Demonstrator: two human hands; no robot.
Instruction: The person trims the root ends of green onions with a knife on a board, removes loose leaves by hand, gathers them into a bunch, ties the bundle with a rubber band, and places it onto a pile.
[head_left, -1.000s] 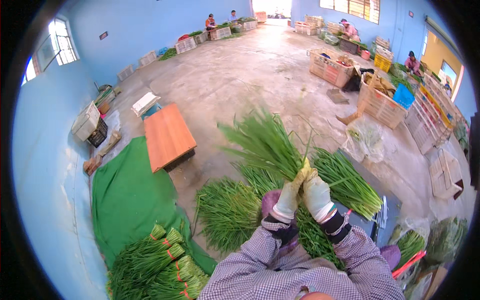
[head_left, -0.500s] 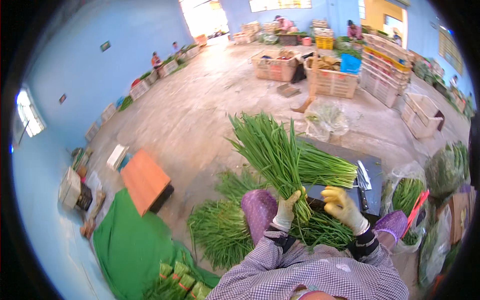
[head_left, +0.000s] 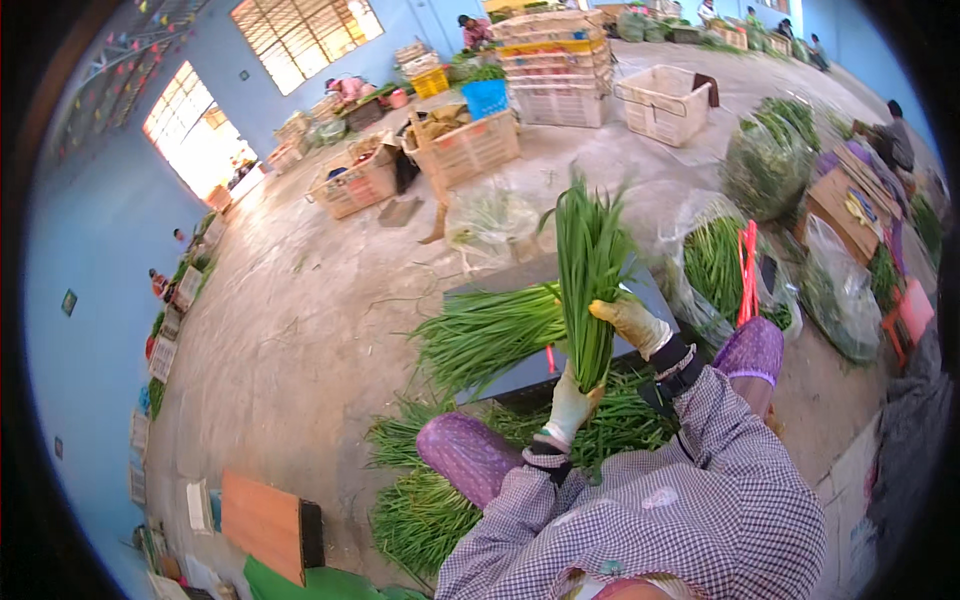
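Observation:
My left hand (head_left: 572,408), in a pale glove, is closed around the lower end of an upright bunch of garlic chives (head_left: 588,270). My right hand (head_left: 636,325), in a yellowed glove, grips the right side of the same bunch higher up, its fingertips partly hidden by the leaves. Behind the bunch, a pile of cut chives (head_left: 490,335) lies across a dark board (head_left: 520,272), leaves to the left. A small red strip (head_left: 550,358) shows at the board's near edge. Loose chives (head_left: 630,420) lie between my knees, and more heaps (head_left: 425,520) rest by my left knee.
Clear plastic bags of greens (head_left: 715,265) stand to the right, with red ties (head_left: 747,270) hanging over one. Plastic crates (head_left: 465,150) stand farther off, beside a stack of crates (head_left: 555,80). An orange-topped box (head_left: 262,525) sits at lower left. Several people work along the walls.
My view has turned right. The bunch in my left hand has gone from leaning left to upright, and my right hand has come from apart onto its side.

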